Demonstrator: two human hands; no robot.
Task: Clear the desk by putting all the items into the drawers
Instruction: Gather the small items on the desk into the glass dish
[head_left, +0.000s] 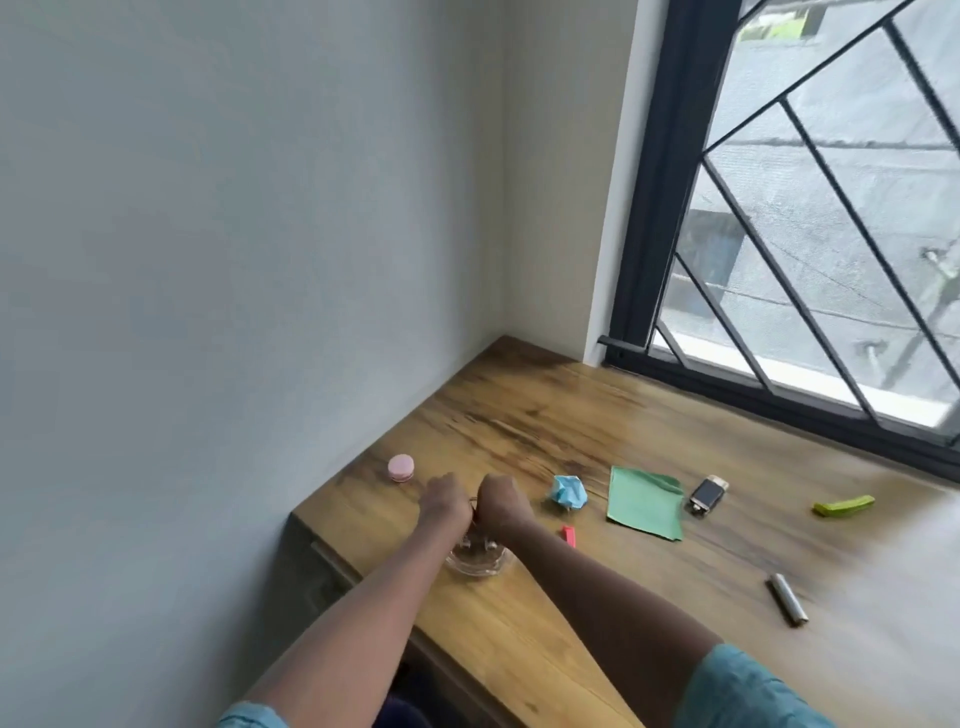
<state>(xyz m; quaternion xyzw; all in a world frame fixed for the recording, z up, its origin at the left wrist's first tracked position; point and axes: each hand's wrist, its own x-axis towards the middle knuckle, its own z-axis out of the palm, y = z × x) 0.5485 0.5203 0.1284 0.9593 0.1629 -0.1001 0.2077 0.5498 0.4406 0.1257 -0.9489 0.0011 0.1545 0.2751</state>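
Note:
Both my hands meet over a clear glass dish (480, 564) near the desk's left edge. My left hand (448, 501) and my right hand (503, 506) are closed side by side above its far rim; something thin shows between them, and I cannot tell what either holds. A pink round case (401, 467) lies left of my hands. To the right lie a small red piece (569, 536), a crumpled blue paper (569, 491), a green cloth (645, 503), a dark lighter-like device (708, 495), a green clip (844, 505) and a metal tube (788, 598).
The wooden desk (571, 415) fits into a corner, with a pale wall on the left and a barred window (810, 234) behind. A drawer front (327, 566) shows under the desk's left end, below my left forearm.

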